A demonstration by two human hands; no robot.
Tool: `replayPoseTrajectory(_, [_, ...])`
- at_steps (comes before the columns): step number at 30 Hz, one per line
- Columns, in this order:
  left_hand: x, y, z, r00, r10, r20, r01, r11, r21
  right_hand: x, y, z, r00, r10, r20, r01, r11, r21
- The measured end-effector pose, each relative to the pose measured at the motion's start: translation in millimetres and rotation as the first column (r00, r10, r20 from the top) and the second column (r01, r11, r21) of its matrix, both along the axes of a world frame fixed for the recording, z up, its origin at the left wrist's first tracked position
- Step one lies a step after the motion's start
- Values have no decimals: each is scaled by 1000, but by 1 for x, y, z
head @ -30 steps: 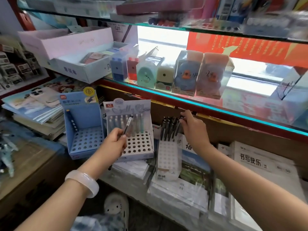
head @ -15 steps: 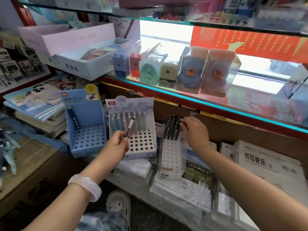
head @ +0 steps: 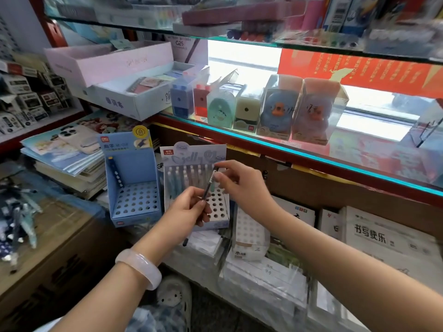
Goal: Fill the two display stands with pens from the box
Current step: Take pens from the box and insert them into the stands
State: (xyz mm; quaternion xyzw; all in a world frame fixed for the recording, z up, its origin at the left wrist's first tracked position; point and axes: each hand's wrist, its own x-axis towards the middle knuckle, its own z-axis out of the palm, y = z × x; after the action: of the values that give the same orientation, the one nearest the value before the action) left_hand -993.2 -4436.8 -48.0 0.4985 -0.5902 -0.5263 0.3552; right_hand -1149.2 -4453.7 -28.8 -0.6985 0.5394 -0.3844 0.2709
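Slim dark plastic pen (head: 208, 186), light, rigid and slick, pinched low on the barrel by left hand (head: 189, 207) and near the cap by right hand (head: 236, 182), above pale perforated cardboard display stand (head: 217, 207). Beside it, flimsy blue cardboard stand (head: 134, 202), nearly bare.

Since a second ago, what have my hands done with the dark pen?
The right hand left the black pens further right, came across and now pinches the top of the thin dark pen. The left hand still grips its lower part, before the grey-blue perforated stand. The light blue stand is unchanged.
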Motion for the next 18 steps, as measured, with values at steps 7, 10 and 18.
replayPoseTrajectory(7, [3,4,3,998,-11,-69,11,1000,4,14,-1,4,976,-6,219,-14,996,88])
replayPoseTrajectory(10, [5,4,2,999,-35,-13,34,999,-26,10,-1,12,975,15,221,-31,997,71])
replayPoseTrajectory(18, [38,-5,-14,751,-37,659,146,983,-111,-45,-26,27,954,-286,-88,246,917,-314])
